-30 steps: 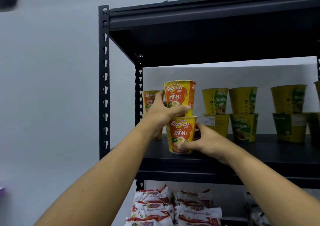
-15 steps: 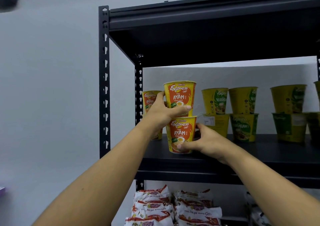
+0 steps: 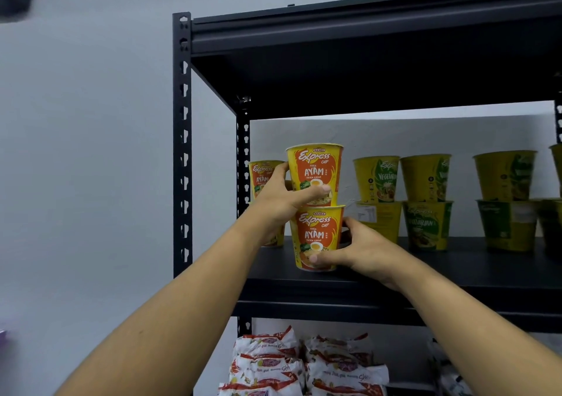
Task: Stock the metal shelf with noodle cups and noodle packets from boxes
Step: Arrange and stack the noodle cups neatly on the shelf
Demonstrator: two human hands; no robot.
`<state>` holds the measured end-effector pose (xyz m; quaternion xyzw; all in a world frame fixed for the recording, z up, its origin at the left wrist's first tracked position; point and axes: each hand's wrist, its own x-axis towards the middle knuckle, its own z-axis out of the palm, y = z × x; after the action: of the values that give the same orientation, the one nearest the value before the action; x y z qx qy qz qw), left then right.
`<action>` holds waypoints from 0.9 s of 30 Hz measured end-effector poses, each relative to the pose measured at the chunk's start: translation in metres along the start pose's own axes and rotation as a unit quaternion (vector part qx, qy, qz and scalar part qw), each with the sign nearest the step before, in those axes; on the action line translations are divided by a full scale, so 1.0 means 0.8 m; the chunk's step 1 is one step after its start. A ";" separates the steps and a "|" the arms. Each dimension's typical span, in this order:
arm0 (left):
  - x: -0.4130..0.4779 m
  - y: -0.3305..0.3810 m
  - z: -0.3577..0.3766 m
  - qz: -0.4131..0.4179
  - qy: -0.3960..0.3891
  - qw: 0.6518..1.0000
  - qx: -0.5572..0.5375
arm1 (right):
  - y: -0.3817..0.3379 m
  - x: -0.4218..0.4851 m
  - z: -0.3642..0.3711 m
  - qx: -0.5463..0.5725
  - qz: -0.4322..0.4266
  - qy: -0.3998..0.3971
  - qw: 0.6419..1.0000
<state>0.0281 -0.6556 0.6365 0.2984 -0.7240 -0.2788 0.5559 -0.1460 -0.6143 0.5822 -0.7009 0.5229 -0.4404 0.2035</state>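
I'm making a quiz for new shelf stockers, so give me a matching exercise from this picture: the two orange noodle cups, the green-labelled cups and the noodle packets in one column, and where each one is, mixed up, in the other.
Things
1. upper orange cup
2. lower orange cup
3. green-labelled cups
4. noodle packets

Places
A. piled below the shelf board
B. gripped by the right hand
C. stacked in twos to the right, untouched
D. gripped by the left hand

Pairs: 1-D, 2-B, 3-C, 4-A
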 end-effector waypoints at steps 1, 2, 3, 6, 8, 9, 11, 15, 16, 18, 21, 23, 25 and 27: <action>0.001 0.000 0.000 -0.002 -0.001 1.000 -0.004 | 0.000 0.000 0.000 0.000 0.000 0.000 1.000; 0.002 0.000 -0.001 -0.003 -0.001 1.000 -0.009 | 0.000 0.000 0.000 0.001 0.000 -0.001 1.000; 0.003 0.000 -0.002 -0.005 -0.001 1.000 -0.012 | 0.000 0.000 0.000 0.002 0.001 -0.002 1.000; 0.006 0.001 -0.006 -0.005 -0.004 1.000 -0.016 | 0.000 0.001 0.000 0.007 0.002 -0.004 1.000; 0.008 0.000 -0.008 -0.006 -0.007 1.000 -0.017 | 0.000 0.001 0.000 0.009 0.001 -0.005 1.000; 0.009 0.000 -0.009 -0.006 -0.007 1.000 -0.017 | 0.000 0.001 0.000 0.009 0.000 -0.005 1.000; 0.010 -0.002 -0.009 -0.007 -0.008 1.000 -0.017 | 0.000 0.001 0.000 0.009 -0.001 -0.005 1.000; 0.011 -0.002 -0.011 -0.009 -0.011 1.000 -0.023 | 0.001 0.001 -0.001 0.013 -0.001 -0.008 1.000; 0.011 -0.001 -0.011 -0.009 -0.013 1.000 -0.024 | 0.001 0.002 -0.001 0.015 -0.001 -0.010 1.000; 0.010 0.000 -0.011 -0.009 -0.017 0.999 -0.025 | 0.002 0.003 -0.001 0.017 -0.001 -0.011 1.000; 0.010 0.000 -0.011 -0.009 -0.019 0.999 -0.027 | 0.003 0.004 0.000 0.019 -0.004 -0.010 1.000; 0.011 -0.002 -0.011 -0.008 -0.019 0.999 -0.030 | 0.004 0.005 0.000 0.020 -0.008 -0.009 1.000; 0.011 -0.004 -0.011 -0.005 -0.021 0.999 -0.033 | 0.005 0.004 0.000 0.022 -0.011 -0.009 1.000; 0.011 -0.006 -0.010 -0.004 -0.020 0.999 -0.033 | 0.005 0.004 0.000 0.025 -0.012 -0.011 1.000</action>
<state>0.0351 -0.6657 0.6404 0.2777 -0.7239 -0.3105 0.5499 -0.1479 -0.6190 0.5806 -0.7069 0.5006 -0.4481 0.2213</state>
